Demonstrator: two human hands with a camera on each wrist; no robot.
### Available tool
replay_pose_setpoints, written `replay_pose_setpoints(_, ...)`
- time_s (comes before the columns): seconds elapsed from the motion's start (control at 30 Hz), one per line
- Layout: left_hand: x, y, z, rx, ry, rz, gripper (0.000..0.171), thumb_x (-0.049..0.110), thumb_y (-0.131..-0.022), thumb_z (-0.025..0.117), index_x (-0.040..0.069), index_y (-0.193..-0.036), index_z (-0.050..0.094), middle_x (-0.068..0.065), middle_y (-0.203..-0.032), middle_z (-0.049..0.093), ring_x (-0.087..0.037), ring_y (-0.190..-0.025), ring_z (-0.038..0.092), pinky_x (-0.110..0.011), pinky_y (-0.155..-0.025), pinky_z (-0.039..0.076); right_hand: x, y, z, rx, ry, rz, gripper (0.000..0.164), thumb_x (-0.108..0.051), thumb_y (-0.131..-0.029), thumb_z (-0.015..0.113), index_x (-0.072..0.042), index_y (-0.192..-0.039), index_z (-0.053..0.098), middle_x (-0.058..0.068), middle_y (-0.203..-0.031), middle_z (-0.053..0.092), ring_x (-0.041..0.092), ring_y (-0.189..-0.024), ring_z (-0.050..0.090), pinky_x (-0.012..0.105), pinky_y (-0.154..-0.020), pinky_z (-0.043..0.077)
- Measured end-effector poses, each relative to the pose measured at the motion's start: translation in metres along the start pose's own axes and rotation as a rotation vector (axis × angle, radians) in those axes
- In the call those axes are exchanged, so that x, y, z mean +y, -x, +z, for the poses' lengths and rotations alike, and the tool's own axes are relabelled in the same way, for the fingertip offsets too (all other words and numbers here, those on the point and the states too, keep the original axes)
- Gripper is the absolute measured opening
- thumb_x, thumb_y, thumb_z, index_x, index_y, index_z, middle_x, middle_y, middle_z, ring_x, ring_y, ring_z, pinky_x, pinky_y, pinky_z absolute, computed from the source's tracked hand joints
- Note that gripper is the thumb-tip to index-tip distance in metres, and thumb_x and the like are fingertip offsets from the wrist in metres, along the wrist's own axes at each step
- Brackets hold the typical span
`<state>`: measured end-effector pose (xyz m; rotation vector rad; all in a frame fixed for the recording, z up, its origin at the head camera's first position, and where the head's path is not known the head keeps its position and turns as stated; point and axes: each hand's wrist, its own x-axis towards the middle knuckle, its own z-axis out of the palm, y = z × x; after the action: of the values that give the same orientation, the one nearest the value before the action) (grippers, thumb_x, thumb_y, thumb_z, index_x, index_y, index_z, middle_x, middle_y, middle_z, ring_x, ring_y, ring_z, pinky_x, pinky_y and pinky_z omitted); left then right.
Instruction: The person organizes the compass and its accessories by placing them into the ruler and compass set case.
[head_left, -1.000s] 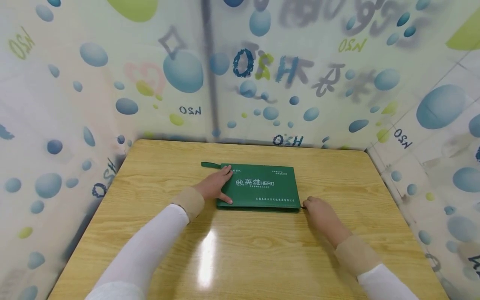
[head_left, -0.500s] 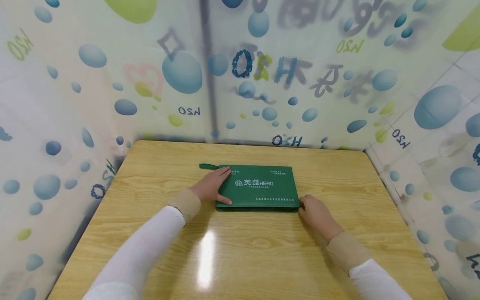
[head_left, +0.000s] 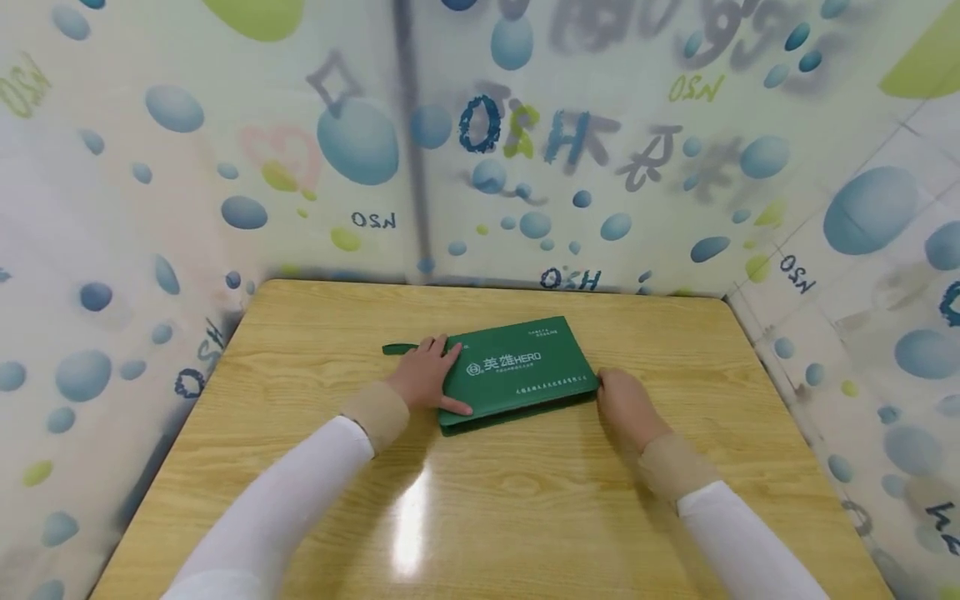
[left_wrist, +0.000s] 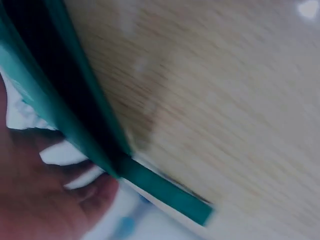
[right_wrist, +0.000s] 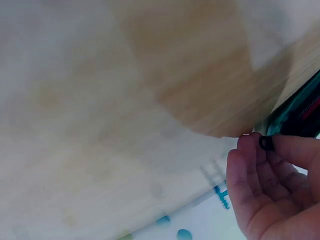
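Observation:
A green zip pouch (head_left: 525,375) with white HERO lettering lies tilted on the wooden table, its right end higher in the head view. My left hand (head_left: 423,375) rests on its left end, fingers spread and thumb along the near edge. From that end sticks out a short green strap (left_wrist: 167,190); beside it, the left wrist view shows a dark gap between the pouch's two edges. At the near right corner is my right hand (head_left: 628,407). Its thumb and fingertips pinch a small black zipper pull (right_wrist: 266,143) in the right wrist view.
The wooden table (head_left: 510,517) extends around the pouch and reaches a patterned curtain (head_left: 480,200) at the back. Similar patterned walls stand left and right. A bright glare patch lies on the near tabletop.
The pouch has turned, its right end swinging away and its left end coming slightly nearer. My right hand has moved up and left with the corner; my left hand has stayed on the pouch.

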<state>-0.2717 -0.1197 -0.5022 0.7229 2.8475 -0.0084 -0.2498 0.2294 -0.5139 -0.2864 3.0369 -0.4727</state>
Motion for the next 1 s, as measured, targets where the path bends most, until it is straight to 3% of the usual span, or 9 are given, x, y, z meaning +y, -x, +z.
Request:
replay_pose_setpoints(0.13,0.024,0.008,-0.001,-0.005,-0.057,-0.065,0.108,0.082,-0.07,0.044,0.007,-0.146,0.029,-0.027,-0.139,0.033,-0.042,-0.124,0.036,-0.045,-0.092,0.045,0.006,-0.019,0.001,0.029,0.058,0.038,0.023,0.0,-0.091,0.04,0.01,-0.104,0.056,0.024,-0.096,0.06,0.036,-0.09,0.059,0.048,-0.079,0.047)
replay_pose_setpoints(0.23,0.039,0.015,-0.003,-0.003,-0.079,-0.108,0.096,0.073,-0.075,0.05,0.008,-0.144,0.034,-0.026,-0.124,0.046,-0.037,-0.109,0.047,-0.04,-0.083,0.049,0.006,-0.037,0.001,0.009,0.028,0.089,0.03,0.0,-0.093,0.036,0.011,-0.115,0.053,0.026,-0.108,0.058,0.039,-0.102,0.056,0.049,-0.088,0.045)
replay_pose_setpoints(0.4,0.058,0.023,-0.004,-0.032,-0.193,-0.156,0.096,0.076,-0.073,0.045,0.015,-0.147,0.031,-0.018,-0.098,0.058,-0.022,-0.081,0.049,-0.033,-0.072,0.043,0.001,-0.069,0.002,0.007,-0.064,0.158,0.029,0.002,-0.089,0.039,0.007,-0.108,0.061,0.023,-0.108,0.061,0.037,-0.105,0.055,0.048,-0.091,0.043)
replay_pose_setpoints(0.53,0.071,0.026,0.001,-0.034,-0.217,-0.204,0.102,0.081,-0.07,0.04,0.013,-0.146,0.032,-0.016,-0.088,0.058,-0.018,-0.071,0.046,-0.031,-0.064,0.042,-0.003,-0.084,0.005,0.043,-0.03,0.163,0.029,0.002,-0.088,0.04,0.007,-0.106,0.063,0.023,-0.107,0.062,0.037,-0.103,0.056,0.047,-0.09,0.044)
replay_pose_setpoints(0.83,0.088,0.018,0.0,-0.075,-0.231,-0.265,0.109,0.083,-0.066,0.04,0.006,-0.143,0.035,-0.014,-0.08,0.063,-0.016,-0.065,0.05,-0.028,-0.056,0.043,-0.013,-0.09,0.0,0.072,-0.027,0.274,0.023,-0.005,-0.092,0.046,0.004,-0.096,0.067,0.02,-0.099,0.065,0.034,-0.095,0.059,0.045,-0.083,0.048)
replay_pose_setpoints(1.0,0.09,0.013,0.002,-0.111,-0.263,-0.279,0.109,0.084,-0.068,0.034,0.004,-0.143,0.035,-0.014,-0.082,0.065,-0.015,-0.057,0.049,-0.029,-0.051,0.044,-0.023,-0.09,-0.001,0.036,-0.018,0.22,0.019,-0.007,-0.092,0.051,0.003,-0.093,0.068,0.018,-0.098,0.065,0.032,-0.093,0.06,0.044,-0.081,0.048)
